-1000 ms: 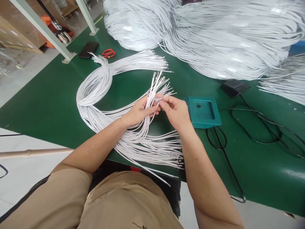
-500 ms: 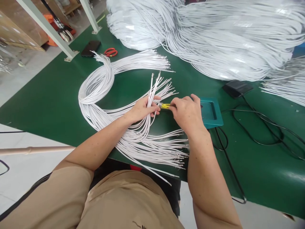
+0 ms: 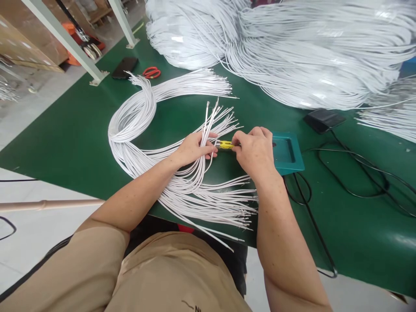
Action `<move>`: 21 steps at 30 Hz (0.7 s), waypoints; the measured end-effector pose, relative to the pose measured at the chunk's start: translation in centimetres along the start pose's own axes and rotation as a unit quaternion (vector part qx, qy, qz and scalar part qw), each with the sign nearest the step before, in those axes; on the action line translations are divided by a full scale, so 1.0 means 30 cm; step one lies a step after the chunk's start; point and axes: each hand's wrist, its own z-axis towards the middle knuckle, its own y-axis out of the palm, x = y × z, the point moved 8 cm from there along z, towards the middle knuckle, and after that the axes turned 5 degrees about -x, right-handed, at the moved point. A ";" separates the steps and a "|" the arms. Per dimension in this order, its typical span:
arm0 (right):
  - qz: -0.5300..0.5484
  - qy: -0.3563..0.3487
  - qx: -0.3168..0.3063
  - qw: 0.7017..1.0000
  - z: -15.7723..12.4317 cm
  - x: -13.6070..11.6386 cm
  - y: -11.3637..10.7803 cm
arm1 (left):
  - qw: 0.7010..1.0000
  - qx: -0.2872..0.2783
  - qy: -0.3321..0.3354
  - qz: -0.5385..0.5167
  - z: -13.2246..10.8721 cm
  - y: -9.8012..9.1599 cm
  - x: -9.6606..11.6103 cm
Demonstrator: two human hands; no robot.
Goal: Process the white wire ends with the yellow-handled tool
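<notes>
Several white wires [image 3: 208, 125] stand up between the closed fingers of my left hand [image 3: 195, 149]. My right hand [image 3: 255, 149] is closed in a pinch on a small yellow tool [image 3: 225, 144] with a metallic end; its exact kind is not clear. That end points left and meets the fingers of my left hand, where the wire tips are partly hidden. Below and around my left hand a looped bundle of white wires [image 3: 208, 206] fans out over the green table, its ends towards my right forearm.
Behind my right hand lies a teal tray [image 3: 300, 162]. Large heaps of white wire [image 3: 312, 60] cover the back. Red-handled scissors [image 3: 151, 73] and a dark flat object [image 3: 125, 67] lie at the far left, near metal posts [image 3: 65, 41]. Black cables [image 3: 357, 160] run across the right.
My right hand has turned slightly and shifted a little, and more of the yellow tool's face shows. My left hand and the wires stay nearly in place.
</notes>
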 end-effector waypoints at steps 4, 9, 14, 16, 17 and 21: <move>0.006 0.012 0.007 1.000 0.002 0.008 -0.001 | 1.000 0.012 -0.007 0.025 -0.002 -0.006 0.002; 0.010 0.027 0.014 0.999 0.005 0.015 -0.001 | 0.998 0.019 -0.022 0.059 -0.014 -0.003 0.022; 0.013 0.036 0.004 0.999 0.008 0.015 0.001 | 0.995 0.012 -0.036 0.094 -0.021 0.002 0.040; 0.012 0.034 0.007 0.999 0.008 0.014 0.000 | 0.994 0.005 -0.037 0.101 -0.020 0.005 0.041; 0.011 0.034 0.008 0.999 0.008 0.014 0.000 | 0.994 0.004 -0.038 0.103 -0.019 0.005 0.039; 0.004 0.035 0.012 0.999 0.009 0.013 0.000 | 0.992 0.011 -0.039 0.116 -0.016 0.003 0.031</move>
